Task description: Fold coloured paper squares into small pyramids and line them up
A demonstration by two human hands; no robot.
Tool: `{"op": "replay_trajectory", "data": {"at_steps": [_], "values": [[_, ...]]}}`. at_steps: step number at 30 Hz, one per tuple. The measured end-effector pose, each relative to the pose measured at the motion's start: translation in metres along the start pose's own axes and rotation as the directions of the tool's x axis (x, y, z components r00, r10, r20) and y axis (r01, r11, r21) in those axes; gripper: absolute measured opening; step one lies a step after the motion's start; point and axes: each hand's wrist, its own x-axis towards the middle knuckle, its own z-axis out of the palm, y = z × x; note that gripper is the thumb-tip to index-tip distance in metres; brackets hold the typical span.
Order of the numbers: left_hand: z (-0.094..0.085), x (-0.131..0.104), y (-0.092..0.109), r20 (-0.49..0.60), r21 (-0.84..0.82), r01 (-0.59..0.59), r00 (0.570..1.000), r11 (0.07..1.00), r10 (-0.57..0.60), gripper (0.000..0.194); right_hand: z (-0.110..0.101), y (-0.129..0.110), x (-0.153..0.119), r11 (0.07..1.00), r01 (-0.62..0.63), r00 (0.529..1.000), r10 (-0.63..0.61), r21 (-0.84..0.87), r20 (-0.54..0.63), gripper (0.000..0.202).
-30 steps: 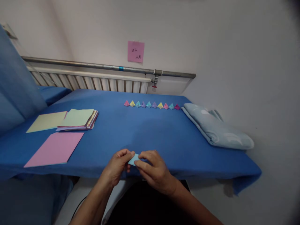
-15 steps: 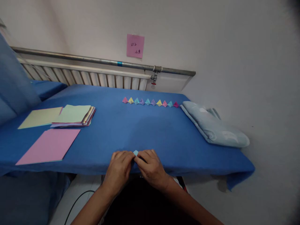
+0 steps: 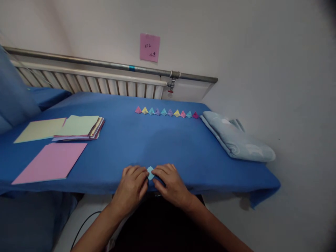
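A small light-blue piece of folded paper (image 3: 150, 173) lies at the near edge of the blue-covered surface, its top and bottom corners showing between my hands. My left hand (image 3: 133, 185) holds its left corner with curled fingers. On the right corner, the fingertips of my right hand (image 3: 170, 182) press down, with the thumb lower and a little apart from the forefinger. The covered corners of the paper are hidden under my fingers. Farther back stands a row of several small folded paper pieces (image 3: 163, 112) in pink, yellow, blue and purple.
To the left lie a stack of coloured paper sheets (image 3: 78, 126), a yellow sheet (image 3: 39, 129) and a pink sheet (image 3: 51, 162). A folded pale-blue blanket (image 3: 237, 138) rests at the right. Behind are a radiator (image 3: 105, 85), a pipe (image 3: 91, 64) and a pink note (image 3: 149, 48) on the wall.
My fingers have moved slightly apart, so more of the light-blue paper shows. It now looks like a flat diamond. The whole view has shifted a little.
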Motion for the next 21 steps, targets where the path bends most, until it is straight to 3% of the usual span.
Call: {"op": "replay_trajectory", "data": {"at_steps": [4,21], "values": [[-0.004,0.004,-0.002,0.036,-0.016,-0.005,0.999,1.0,0.006,0.024,0.001,0.001,0.0,1.0,0.002,1.0,-0.001,-0.031,0.01,0.017],[0.004,0.006,-0.013,-0.001,0.067,-0.058,0.998,0.996,0.059,0.016,0.009,0.003,-0.002,0.996,-0.004,0.999,0.001,-0.092,-0.038,0.017]]}}
